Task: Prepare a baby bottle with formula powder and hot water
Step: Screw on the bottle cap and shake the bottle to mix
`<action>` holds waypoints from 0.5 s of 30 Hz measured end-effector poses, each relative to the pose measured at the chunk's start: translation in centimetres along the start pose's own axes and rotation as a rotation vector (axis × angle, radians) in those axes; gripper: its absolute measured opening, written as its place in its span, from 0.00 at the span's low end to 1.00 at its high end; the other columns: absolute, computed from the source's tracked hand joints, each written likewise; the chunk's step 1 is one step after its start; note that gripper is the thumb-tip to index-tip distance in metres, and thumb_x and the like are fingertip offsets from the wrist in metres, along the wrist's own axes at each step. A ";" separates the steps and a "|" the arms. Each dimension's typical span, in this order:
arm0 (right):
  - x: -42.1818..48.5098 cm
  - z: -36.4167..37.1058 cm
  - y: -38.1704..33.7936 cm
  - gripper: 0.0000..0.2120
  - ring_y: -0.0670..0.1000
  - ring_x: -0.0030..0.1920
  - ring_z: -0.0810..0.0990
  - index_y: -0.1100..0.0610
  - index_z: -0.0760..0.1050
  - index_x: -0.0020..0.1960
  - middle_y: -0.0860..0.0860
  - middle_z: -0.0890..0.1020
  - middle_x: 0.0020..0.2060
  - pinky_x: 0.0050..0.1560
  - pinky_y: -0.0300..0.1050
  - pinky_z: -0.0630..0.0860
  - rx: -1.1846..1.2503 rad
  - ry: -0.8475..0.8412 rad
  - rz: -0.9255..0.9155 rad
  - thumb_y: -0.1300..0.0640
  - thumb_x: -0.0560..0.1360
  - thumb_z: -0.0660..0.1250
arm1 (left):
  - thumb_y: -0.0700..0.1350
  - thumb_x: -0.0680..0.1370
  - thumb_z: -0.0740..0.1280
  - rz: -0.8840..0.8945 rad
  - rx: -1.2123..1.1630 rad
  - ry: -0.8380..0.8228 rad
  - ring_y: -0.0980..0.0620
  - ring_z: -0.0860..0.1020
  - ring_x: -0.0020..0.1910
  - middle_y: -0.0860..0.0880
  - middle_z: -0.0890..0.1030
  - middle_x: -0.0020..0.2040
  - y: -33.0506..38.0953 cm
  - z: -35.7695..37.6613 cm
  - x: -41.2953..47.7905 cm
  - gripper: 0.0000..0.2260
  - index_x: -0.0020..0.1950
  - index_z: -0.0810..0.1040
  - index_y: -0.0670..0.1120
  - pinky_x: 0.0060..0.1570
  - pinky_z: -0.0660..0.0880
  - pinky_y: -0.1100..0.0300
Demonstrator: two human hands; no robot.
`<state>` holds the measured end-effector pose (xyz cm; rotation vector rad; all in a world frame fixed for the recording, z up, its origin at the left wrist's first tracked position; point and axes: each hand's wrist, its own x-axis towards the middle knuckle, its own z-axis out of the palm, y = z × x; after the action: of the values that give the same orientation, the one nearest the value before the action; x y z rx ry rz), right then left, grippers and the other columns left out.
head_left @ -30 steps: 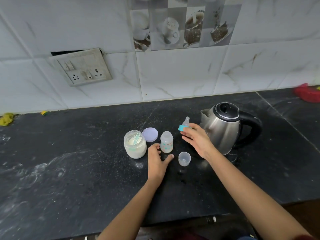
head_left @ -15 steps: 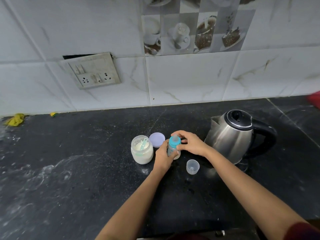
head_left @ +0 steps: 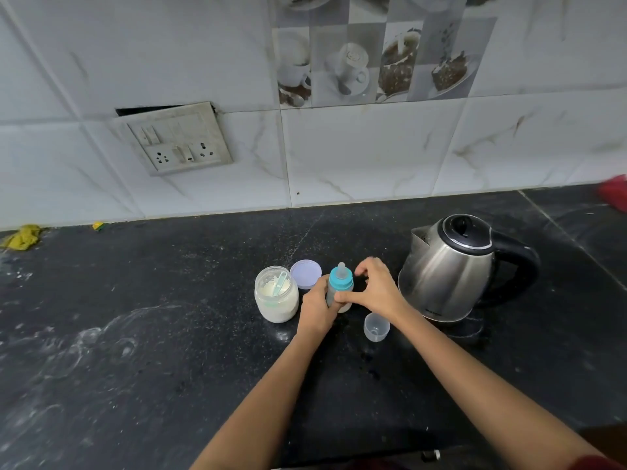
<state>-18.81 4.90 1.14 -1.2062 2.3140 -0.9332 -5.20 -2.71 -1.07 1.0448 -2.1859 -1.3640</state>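
The small baby bottle point(head_left: 340, 285) stands on the black counter point(head_left: 152, 334), with its teal ring and nipple on top. My left hand point(head_left: 317, 308) grips the bottle's body from the left. My right hand point(head_left: 376, 290) has its thumb laid across the bottle's front just under the ring. Its fingers are curled close beside the ring's right side, and I cannot tell whether they touch it. The open glass jar of formula powder point(head_left: 276, 300) holds a pale scoop point(head_left: 280, 283) and stands just left of the bottle. The steel kettle point(head_left: 448, 276) stands to the right, lid down.
The jar's lilac lid point(head_left: 305, 273) lies behind the bottle. A clear plastic cap point(head_left: 376, 327) sits on the counter under my right wrist. On the tiled wall there is a socket plate point(head_left: 176, 140). A yellow cloth point(head_left: 22, 236) lies far left and something red point(head_left: 614, 195) far right.
My right hand brought the teal ring and nipple from beside the kettle onto the bottle. My left hand closed round the bottle's body. My right fingers have now come off the top of the ring.
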 end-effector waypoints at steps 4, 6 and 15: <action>0.0 -0.3 -0.1 0.40 0.47 0.73 0.65 0.47 0.58 0.76 0.45 0.66 0.74 0.72 0.47 0.64 0.311 -0.260 0.008 0.55 0.69 0.73 | 0.46 0.77 0.69 -0.011 0.029 -0.010 0.58 0.73 0.55 0.55 0.75 0.57 0.1 0.0 0.1 0.21 0.68 0.68 0.47 0.55 0.68 0.63; -0.4 -0.2 -0.2 0.37 0.45 0.73 0.66 0.47 0.60 0.76 0.44 0.68 0.73 0.73 0.47 0.63 0.372 -0.274 0.007 0.62 0.72 0.70 | 0.45 0.76 0.70 -0.016 0.021 -0.007 0.58 0.74 0.57 0.53 0.77 0.60 0.0 0.1 0.1 0.22 0.68 0.69 0.48 0.57 0.69 0.63; -1.3 -3.1 0.6 0.25 0.41 0.64 0.75 0.51 0.71 0.68 0.46 0.78 0.62 0.69 0.47 0.71 0.351 -0.091 -0.029 0.60 0.73 0.73 | 0.44 0.76 0.71 -0.022 0.050 0.008 0.52 0.73 0.65 0.50 0.76 0.66 -0.4 0.2 0.4 0.23 0.69 0.68 0.48 0.66 0.69 0.56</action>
<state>-20.26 7.38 2.94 -1.1089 1.9627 -1.2073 -5.48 -2.99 -1.56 1.0937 -2.2192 -1.3192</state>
